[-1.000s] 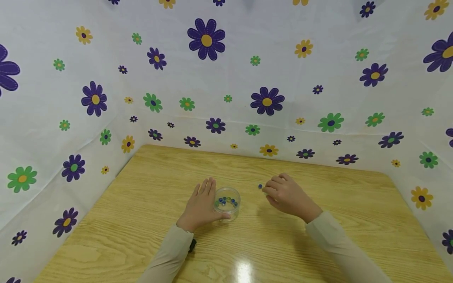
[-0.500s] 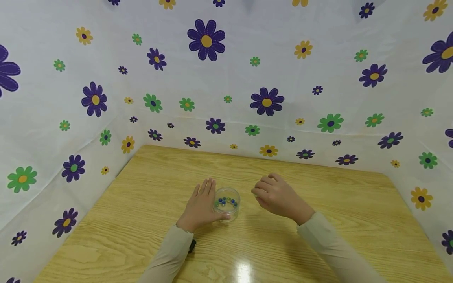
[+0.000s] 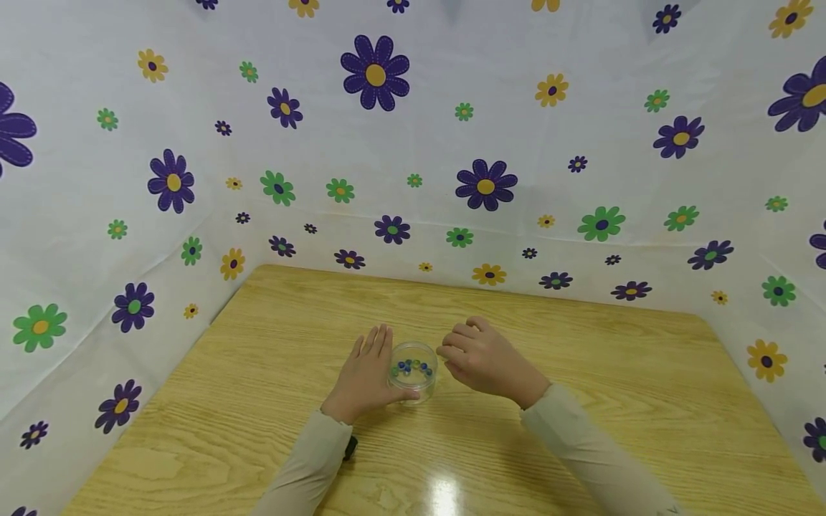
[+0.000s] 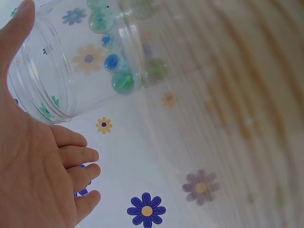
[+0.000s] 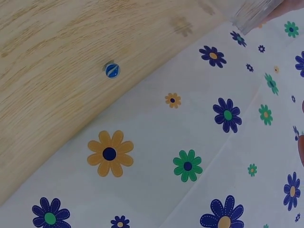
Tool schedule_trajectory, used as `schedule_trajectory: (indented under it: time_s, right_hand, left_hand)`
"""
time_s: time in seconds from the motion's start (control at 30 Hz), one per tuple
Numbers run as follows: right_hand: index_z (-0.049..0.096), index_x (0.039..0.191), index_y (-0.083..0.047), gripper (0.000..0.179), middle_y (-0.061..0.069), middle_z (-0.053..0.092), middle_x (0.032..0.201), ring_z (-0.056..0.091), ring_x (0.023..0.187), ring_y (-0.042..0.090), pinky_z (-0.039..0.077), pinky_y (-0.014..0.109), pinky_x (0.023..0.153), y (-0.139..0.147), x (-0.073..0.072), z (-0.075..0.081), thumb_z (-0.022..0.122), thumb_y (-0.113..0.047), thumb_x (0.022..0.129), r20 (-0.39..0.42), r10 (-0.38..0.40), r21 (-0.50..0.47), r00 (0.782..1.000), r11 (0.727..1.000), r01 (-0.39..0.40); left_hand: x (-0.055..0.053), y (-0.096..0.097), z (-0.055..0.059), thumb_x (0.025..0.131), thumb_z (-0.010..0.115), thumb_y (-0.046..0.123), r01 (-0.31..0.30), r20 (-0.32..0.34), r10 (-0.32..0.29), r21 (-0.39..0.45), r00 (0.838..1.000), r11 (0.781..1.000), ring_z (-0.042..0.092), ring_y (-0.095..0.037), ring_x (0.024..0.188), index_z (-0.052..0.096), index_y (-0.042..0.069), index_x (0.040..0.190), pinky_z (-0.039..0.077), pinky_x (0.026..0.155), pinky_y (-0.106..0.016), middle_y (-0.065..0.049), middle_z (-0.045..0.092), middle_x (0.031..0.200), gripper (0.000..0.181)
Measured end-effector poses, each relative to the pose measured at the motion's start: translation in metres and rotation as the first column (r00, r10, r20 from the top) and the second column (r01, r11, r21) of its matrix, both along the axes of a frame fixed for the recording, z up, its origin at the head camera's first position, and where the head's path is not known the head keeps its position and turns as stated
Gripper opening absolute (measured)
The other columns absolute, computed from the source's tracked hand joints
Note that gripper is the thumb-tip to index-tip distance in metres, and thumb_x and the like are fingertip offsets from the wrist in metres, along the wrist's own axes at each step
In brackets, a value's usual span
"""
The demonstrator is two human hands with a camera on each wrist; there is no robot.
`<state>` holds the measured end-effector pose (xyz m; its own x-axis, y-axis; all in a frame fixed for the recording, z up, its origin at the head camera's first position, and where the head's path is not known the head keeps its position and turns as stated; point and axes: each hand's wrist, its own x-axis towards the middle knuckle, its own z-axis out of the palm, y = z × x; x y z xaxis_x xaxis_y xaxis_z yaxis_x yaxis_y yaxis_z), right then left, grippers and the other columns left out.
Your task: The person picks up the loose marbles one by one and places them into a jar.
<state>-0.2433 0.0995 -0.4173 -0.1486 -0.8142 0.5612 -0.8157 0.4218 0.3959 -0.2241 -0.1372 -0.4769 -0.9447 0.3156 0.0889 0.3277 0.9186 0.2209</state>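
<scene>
My left hand (image 3: 364,376) lies against the left side of a clear round jar (image 3: 413,394). Its fingers stretch straight forward and its thumb crosses the jar's near side. Inside the jar lie several blue and green marbles (image 4: 123,82). Just right of the jar is my right hand (image 3: 487,362), fingers bent and tips drawn together towards the rim. It pinches a small marble, mostly hidden by the fingertips. A blue marble (image 5: 112,71) rests on the table in the right wrist view; in the head view the right hand hides it.
The wooden table (image 3: 258,444) meets a white flower-print cloth (image 3: 413,143) at the back and sides. A dark object (image 3: 350,448) shows at the left wrist, beside the sleeve.
My right hand has moved left, from beside the loose blue marble to the jar's right side, and now covers that marble in the head view. The left hand and jar have stayed still.
</scene>
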Motion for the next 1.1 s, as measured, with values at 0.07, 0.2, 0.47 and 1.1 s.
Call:
schedule_trajectory:
  time_s: [0.07, 0.2, 0.47, 1.1]
  right_hand:
    - [0.072, 0.09, -0.015, 0.02, -0.005, 0.07, 0.084, 0.062, 0.08, 0.011, 0.05, 0.032, 0.078, -0.004, 0.0, -0.001, 0.08, -0.019, 0.071, 0.009, 0.0, 0.007, 1.0, 1.0, 0.0]
    - [0.072, 0.091, -0.015, 0.02, -0.005, 0.07, 0.086, 0.063, 0.081, 0.011, 0.049, 0.031, 0.079, -0.011, 0.0, -0.002, 0.079, -0.02, 0.072, 0.014, 0.008, 0.021, 1.0, 1.0, -0.009]
    - [0.07, 0.088, -0.017, 0.013, -0.006, 0.07, 0.085, 0.063, 0.08, 0.01, 0.049, 0.03, 0.077, -0.022, -0.002, -0.006, 0.075, -0.02, 0.076, 0.0, 0.023, 0.048, 1.0, 0.999, -0.023]
    - [0.069, 0.087, -0.018, 0.014, -0.007, 0.07, 0.084, 0.063, 0.08, 0.01, 0.051, 0.031, 0.08, -0.03, -0.002, -0.018, 0.077, -0.02, 0.075, 0.001, 0.022, 0.069, 1.0, 0.997, -0.023]
  left_hand:
    - [0.0, 0.0, 0.0, 0.071, 0.057, 0.076, 0.001, 0.002, -0.001, 0.0, 1.0, 1.0, 0.014, -0.035, 0.146, 0.015, -0.004, 0.149, 0.015, 0.119, -0.049, -0.021, 0.016, 0.156, 0.119]
    - [0.0, 0.0, 0.0, 0.07, 0.057, 0.076, 0.001, 0.002, -0.001, 0.002, 1.0, 1.0, 0.015, -0.035, 0.145, 0.015, -0.004, 0.149, 0.015, 0.118, -0.05, -0.021, 0.016, 0.156, 0.12]
    - [0.0, -0.001, -0.001, 0.07, 0.058, 0.075, 0.011, -0.017, -0.011, 0.007, 1.0, 1.0, 0.016, -0.036, 0.145, 0.017, -0.005, 0.148, 0.016, 0.118, -0.05, -0.022, 0.017, 0.155, 0.119]
    - [0.001, -0.001, 0.0, 0.071, 0.06, 0.073, 0.006, -0.018, -0.006, 0.002, 1.0, 1.0, 0.014, -0.035, 0.145, 0.016, -0.004, 0.148, 0.016, 0.118, -0.05, -0.022, 0.017, 0.155, 0.118]
